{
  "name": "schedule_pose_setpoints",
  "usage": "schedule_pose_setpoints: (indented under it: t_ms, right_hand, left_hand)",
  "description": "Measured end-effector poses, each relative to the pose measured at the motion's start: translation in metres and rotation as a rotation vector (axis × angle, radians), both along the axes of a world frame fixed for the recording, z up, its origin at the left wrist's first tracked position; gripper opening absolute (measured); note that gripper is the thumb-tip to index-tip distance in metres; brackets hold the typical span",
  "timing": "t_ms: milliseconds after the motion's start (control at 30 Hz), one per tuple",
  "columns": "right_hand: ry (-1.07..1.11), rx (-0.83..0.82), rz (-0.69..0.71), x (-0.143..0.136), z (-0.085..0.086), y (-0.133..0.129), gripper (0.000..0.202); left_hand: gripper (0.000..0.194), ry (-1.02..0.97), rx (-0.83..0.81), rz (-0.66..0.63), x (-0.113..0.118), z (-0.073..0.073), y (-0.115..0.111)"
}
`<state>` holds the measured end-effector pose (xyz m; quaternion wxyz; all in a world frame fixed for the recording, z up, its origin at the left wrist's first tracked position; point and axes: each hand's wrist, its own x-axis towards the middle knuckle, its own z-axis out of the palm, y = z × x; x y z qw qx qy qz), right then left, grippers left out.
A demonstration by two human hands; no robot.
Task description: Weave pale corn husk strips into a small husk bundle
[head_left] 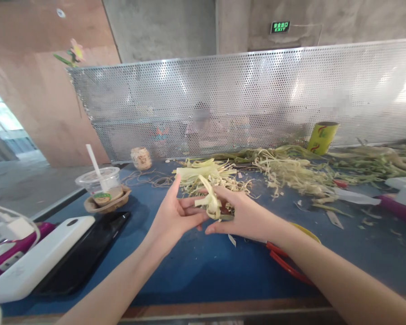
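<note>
Between my two hands is a pale green-yellow strip of corn husk (212,203), looped and folded over itself. My right hand (238,212) curls around its right side, fingers behind it and the thumb below. From the left, my left hand (176,212) reaches in with its index finger stretched upward. The left thumb and other fingertips come up to the strip's left edge; whether they press on it is hard to see. Just behind lies a pile of husk strips (203,174). Red-handled scissors (287,264) lie partly under my right forearm.
On the left stand a lidded plastic cup (101,183) with a straw, a black phone (84,253) and a white power bank (43,257). Twine (152,178) and more husk shreds (291,176) lie behind. A perforated metal screen (223,104) closes the back; a yellow-green tube (323,137) stands there.
</note>
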<state>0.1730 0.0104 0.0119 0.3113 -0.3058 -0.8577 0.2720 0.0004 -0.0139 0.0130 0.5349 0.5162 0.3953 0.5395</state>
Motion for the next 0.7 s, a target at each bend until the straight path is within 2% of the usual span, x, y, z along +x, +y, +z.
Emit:
schedule_pose_setpoints:
  t_ms: [100, 200, 333, 433, 567, 700]
  right_hand:
    - [0.072, -0.026, 0.051, -0.0045, -0.0043, -0.0001, 0.027]
    - [0.095, 0.02, 0.025, -0.0054, -0.0063, 0.0015, 0.017]
    - [0.06, 0.133, -0.081, -0.0039, -0.006, 0.0032, 0.017]
    - [0.051, 0.147, -0.126, -0.0036, -0.0073, 0.0045, 0.022]
    - [0.132, 0.049, -0.1, -0.0047, -0.0097, 0.0064, 0.02]
    - [0.288, -0.164, -0.021, -0.0047, -0.0086, 0.0089, 0.021]
  left_hand:
    - [0.131, 0.045, 0.011, 0.022, -0.0004, 0.0001, -0.0004]
    - [0.129, 0.065, 0.008, 0.004, -0.0005, 0.0029, -0.0017]
    - [0.125, 0.101, 0.017, 0.011, -0.0007, 0.0067, -0.0041]
    - [0.123, 0.151, 0.026, 0.016, -0.0019, 0.0075, -0.0046]
    - [0.125, 0.199, 0.024, 0.01, -0.0021, 0.0049, -0.0039]
    - [0.123, 0.2, 0.035, 0.031, 0.0002, 0.0021, -0.0045]
